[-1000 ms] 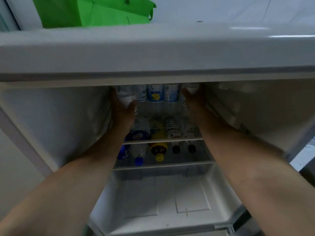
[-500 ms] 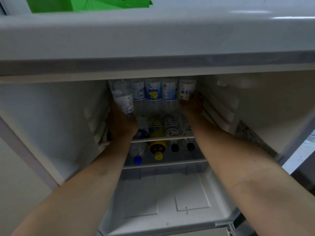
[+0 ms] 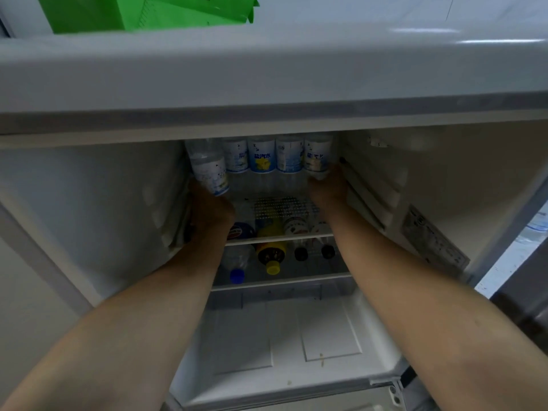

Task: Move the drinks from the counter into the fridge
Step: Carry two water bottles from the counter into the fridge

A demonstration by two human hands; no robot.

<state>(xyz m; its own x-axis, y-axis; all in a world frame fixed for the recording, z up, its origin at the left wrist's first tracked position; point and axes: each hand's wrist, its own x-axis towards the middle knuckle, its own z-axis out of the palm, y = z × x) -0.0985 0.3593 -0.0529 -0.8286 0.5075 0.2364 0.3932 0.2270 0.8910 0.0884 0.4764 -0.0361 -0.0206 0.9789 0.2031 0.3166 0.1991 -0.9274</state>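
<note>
Both hands have slid down: left hand (image 3: 212,209) grips the clear white-labelled bottle (image 3: 209,169) tilted, right hand (image 3: 327,188) fingers hold the end bottle (image 3: 317,157), so best straighten each upright before letting go.

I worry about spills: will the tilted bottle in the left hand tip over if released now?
Probably yes: the bottle leans, so it may topple. Its round body could roll. The left hand grips it low.

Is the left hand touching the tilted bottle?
Touching. The head view shows the left hand gripping the tilted bottle from below, no gap.
</note>
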